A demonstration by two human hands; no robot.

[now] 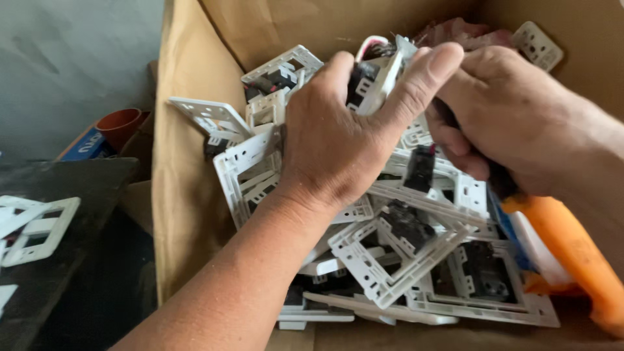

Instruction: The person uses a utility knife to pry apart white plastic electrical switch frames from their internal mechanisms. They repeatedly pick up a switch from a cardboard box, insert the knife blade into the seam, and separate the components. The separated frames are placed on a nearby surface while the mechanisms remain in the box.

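My left hand (344, 133) is inside a cardboard box (188, 162), its fingers closed around a white socket module with a black core (372, 81) at the top of the pile. My right hand (513, 117) is closed on a tool with a black shaft and an orange handle (572, 250), whose handle runs down toward the lower right. The tool's tip is hidden behind my left hand. Both hands meet over a heap of several white plastic socket frames (390, 260) and black inserts (409, 224).
The box's brown walls rise at the back and left. Left of the box lies a dark surface (78, 188) bearing white frames (36, 227). Behind it stand a brown pipe piece (120, 123) and a blue carton (88, 146) against a grey wall.
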